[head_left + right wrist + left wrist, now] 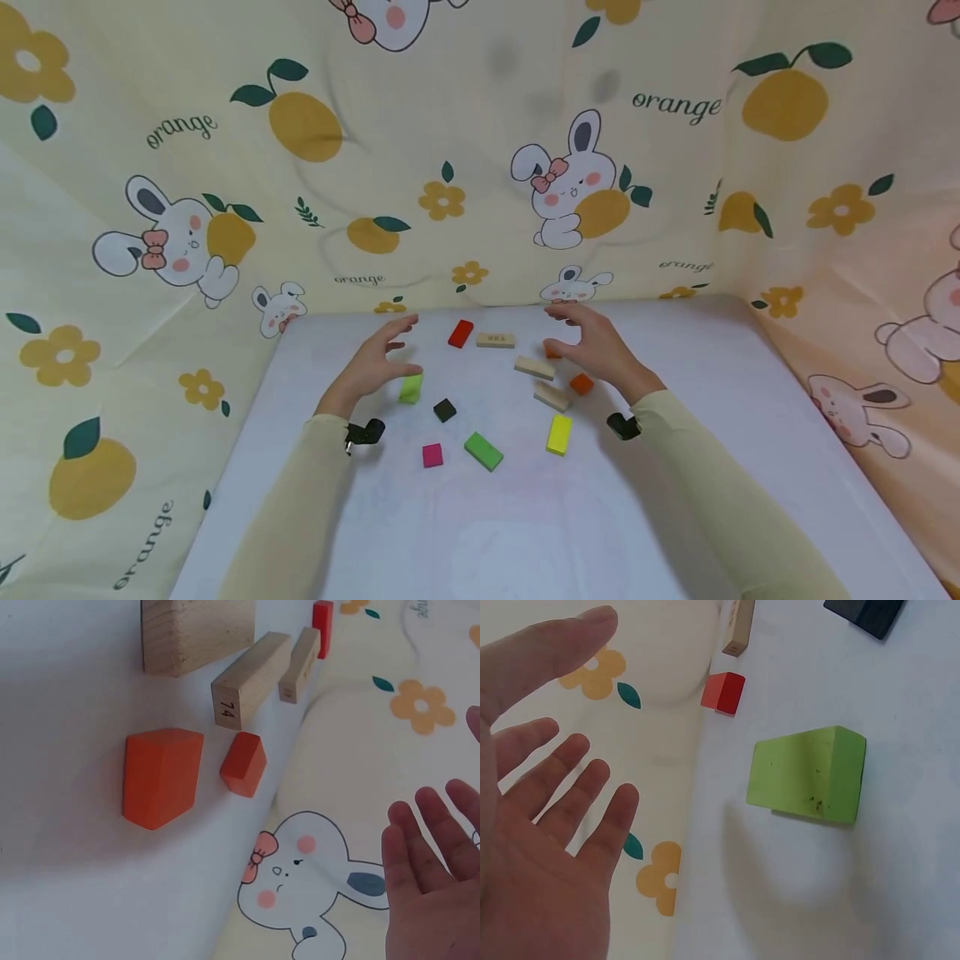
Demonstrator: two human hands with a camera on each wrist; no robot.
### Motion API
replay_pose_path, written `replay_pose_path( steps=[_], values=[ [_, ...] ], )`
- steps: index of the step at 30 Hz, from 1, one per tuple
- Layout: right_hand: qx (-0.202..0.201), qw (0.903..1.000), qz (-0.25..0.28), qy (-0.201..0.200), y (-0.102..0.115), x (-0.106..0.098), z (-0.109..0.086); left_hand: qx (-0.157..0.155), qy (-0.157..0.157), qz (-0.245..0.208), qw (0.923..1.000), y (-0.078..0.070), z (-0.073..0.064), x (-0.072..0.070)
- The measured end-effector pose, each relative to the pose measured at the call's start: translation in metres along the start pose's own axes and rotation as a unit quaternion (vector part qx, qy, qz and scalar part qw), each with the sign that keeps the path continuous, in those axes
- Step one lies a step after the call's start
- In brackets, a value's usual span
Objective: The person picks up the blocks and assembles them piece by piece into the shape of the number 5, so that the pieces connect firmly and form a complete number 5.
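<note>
Across the white table (480,533), both our hands hang empty, the left hand (369,367) and the right hand (603,350) each with fingers parted and thumb held away. The wooden bars (534,368) lie between them, nearer the right, so we probably do best keeping that palm to the outside to avoid nudging them. The light green block (802,776) sits by the left thumb in the head view (the left wrist view shows it apart from the fingers); a pinch across its narrow width should be steadiest. Smaller again, the farther orange block (244,765) is partly hidden behind the right thumb, so we should sight it before closing.
</note>
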State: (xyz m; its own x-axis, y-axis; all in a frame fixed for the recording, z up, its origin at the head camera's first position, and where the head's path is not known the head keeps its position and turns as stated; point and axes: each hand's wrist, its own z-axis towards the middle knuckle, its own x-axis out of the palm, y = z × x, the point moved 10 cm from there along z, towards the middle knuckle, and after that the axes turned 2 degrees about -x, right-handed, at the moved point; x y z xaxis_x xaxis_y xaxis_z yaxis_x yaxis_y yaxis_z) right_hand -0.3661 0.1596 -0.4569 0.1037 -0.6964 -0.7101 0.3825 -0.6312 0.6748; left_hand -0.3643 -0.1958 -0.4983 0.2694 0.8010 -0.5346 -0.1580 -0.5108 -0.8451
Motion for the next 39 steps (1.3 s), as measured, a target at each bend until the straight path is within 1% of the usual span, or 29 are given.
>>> replay_pose_path(
  steps=[5,9,13,16,23,30,34,37,39],
  values=[
    [0.009,0.9998,0.012,0.016,-0.006,0.008,0.008,-0.003,0.004,0.003,1.0000,-0.001,0.010,0.004],
    [0.002,0.9995,0.023,0.022,-0.007,0.014,0.017,-0.010,0.016,0.005,0.9998,0.000,0.022,0.008],
    [-0.007,0.9994,0.025,0.025,-0.009,0.021,0.024,-0.014,0.034,-0.003,0.9993,0.003,0.031,0.016],
    [-0.005,0.9992,0.029,0.028,-0.012,0.025,0.027,-0.013,0.040,-0.013,0.9990,0.004,0.036,0.022],
    [0.003,0.9974,0.057,0.044,-0.020,0.036,0.037,-0.019,0.043,-0.022,0.9987,0.008,0.046,0.034],
    [0.017,0.9963,0.060,0.059,-0.024,0.046,0.048,-0.033,0.040,-0.026,0.9983,0.014,0.062,0.036],
    [0.027,0.9954,0.064,0.065,-0.027,0.052,0.052,-0.047,0.047,-0.025,0.9974,0.020,0.072,0.041],
    [0.033,0.9949,0.069,0.066,-0.029,0.055,0.053,-0.056,0.052,-0.021,0.9969,0.022,0.078,0.044],
    [0.034,0.9945,0.072,0.067,-0.030,0.057,0.054,-0.062,0.048,-0.020,0.9967,0.023,0.080,0.045]
  ],
)
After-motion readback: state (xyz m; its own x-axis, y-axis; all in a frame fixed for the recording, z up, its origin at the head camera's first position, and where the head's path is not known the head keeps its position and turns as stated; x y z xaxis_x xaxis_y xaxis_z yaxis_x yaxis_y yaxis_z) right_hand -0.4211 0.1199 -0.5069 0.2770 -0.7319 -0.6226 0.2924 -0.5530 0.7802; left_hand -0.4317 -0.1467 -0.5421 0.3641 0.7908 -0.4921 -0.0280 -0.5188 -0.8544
